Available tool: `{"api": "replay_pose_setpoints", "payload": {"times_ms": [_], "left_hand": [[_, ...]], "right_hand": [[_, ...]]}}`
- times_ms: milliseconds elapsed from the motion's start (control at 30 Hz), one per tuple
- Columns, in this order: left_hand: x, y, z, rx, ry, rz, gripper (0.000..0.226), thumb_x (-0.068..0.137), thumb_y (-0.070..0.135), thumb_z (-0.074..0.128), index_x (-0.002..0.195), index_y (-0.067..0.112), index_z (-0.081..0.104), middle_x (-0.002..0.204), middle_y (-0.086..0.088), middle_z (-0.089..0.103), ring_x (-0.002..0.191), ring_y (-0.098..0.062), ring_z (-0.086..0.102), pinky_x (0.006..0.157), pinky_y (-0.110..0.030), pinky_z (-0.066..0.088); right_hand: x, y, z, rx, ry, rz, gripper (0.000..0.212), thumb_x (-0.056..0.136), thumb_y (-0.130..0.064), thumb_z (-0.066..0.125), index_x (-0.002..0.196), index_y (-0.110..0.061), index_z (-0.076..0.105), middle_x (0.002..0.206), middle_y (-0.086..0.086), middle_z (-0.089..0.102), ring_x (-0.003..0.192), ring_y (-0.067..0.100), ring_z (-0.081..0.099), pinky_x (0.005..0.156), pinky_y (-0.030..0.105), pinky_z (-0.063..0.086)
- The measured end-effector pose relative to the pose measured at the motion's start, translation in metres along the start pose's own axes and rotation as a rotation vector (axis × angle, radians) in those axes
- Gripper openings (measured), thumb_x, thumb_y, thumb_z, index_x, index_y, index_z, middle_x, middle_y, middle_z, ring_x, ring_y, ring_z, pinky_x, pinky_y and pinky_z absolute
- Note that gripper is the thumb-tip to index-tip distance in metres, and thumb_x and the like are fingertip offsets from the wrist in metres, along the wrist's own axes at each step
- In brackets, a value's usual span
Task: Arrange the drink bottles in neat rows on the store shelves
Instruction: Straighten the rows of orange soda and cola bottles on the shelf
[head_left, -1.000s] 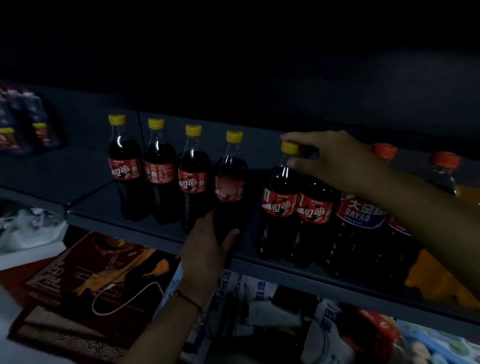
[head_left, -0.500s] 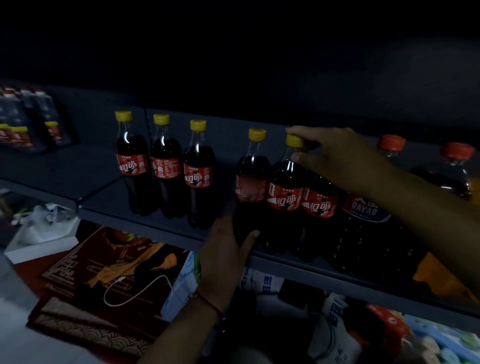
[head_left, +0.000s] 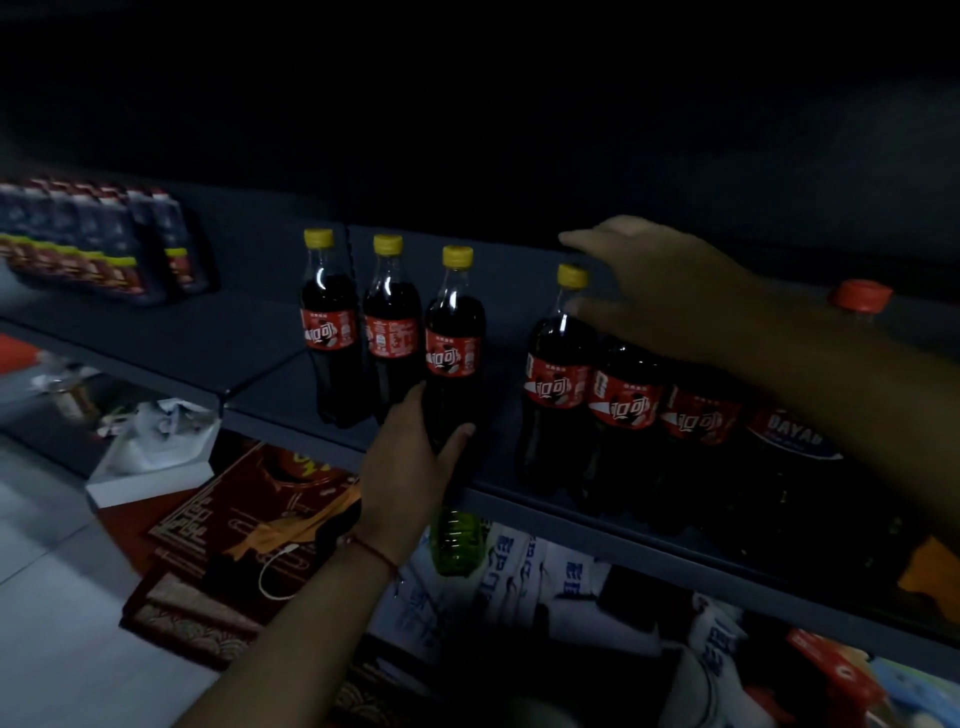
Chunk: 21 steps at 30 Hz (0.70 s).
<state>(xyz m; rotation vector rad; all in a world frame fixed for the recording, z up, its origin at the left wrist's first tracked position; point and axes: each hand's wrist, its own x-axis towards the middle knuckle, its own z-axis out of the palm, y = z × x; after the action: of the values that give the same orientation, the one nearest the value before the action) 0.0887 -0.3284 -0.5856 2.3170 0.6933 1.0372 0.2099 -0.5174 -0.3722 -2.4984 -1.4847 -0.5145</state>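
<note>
1. Cola bottles with yellow caps and red labels stand along the front of the dark grey metal shelf (head_left: 270, 332), split into two groups with an open gap between them
2. At about 9 o'clock from that gap, three bottles stand upright and close together; your left hand (head_left: 410, 467) has thumb and fingers curled round the lower body of the third cola bottle (head_left: 453, 353), the one nearest the gap
3. At about 3 o'clock from the gap, the fourth cola bottle (head_left: 558, 379) touches two more red-label bottles, packed shoulder to shoulder, and a larger red-capped bottle with a blue label (head_left: 795, 436) stands beyond them
4. Your right hand (head_left: 670, 291) reaches over the tops of the right-hand group, fingers spread and loosely bent, thumb beside the fourth bottle's neck; whether it actually clasps a bottle underneath is hidden, so I cannot tell
5. Judged from the layout, the right group reads as done and roughly half the row is closed up
6. What is left, as I judge it: slide the three left bottles toward 3 o'clock, starting with the one you hold, and turn the middle one's label forward
7. Shrink-wrapped bottle packs (head_left: 93, 244) sit at far 10 o'clock, untouched
</note>
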Motion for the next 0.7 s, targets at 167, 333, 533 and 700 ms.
{"api": "replay_pose_setpoints", "payload": {"times_ms": [167,333,533,700], "left_hand": [[0.009,-0.009,0.011,-0.021,-0.02,-0.022,0.066,0.086,0.049,0.069,0.141,0.02,0.047,0.128,-0.006,0.062,0.114,-0.022,0.06,0.087,-0.038,0.055],[0.004,-0.003,0.017,-0.083,-0.033,0.004,0.065,0.087,0.042,0.071,0.142,0.014,0.048,0.131,-0.008,0.06,0.118,-0.023,0.058,0.093,-0.035,0.052],[-0.008,0.009,0.027,-0.132,-0.064,0.035,0.062,0.088,0.047,0.069,0.14,0.021,0.048,0.129,-0.003,0.06,0.115,-0.018,0.059,0.088,-0.032,0.053],[-0.011,0.011,0.03,-0.153,-0.05,0.022,0.06,0.088,0.047,0.068,0.139,0.024,0.048,0.127,-0.002,0.061,0.114,-0.018,0.059,0.088,-0.034,0.053]], "right_hand": [[0.022,-0.005,0.001,0.015,-0.017,0.013,0.044,0.089,-0.031,0.067,0.132,-0.02,0.059,0.126,0.003,0.062,0.107,0.021,0.06,0.087,0.03,0.047],[0.02,-0.006,0.004,0.041,0.035,0.016,0.041,0.087,-0.025,0.072,0.126,-0.017,0.064,0.122,0.005,0.064,0.106,0.023,0.061,0.089,0.033,0.049],[0.015,-0.006,0.012,0.082,0.103,0.023,0.04,0.087,-0.025,0.071,0.126,-0.019,0.064,0.118,0.005,0.061,0.104,0.024,0.059,0.086,0.036,0.05],[0.012,-0.007,0.015,0.085,0.139,0.025,0.037,0.089,-0.023,0.068,0.125,-0.017,0.064,0.115,0.005,0.06,0.1,0.023,0.06,0.081,0.032,0.047]]}}
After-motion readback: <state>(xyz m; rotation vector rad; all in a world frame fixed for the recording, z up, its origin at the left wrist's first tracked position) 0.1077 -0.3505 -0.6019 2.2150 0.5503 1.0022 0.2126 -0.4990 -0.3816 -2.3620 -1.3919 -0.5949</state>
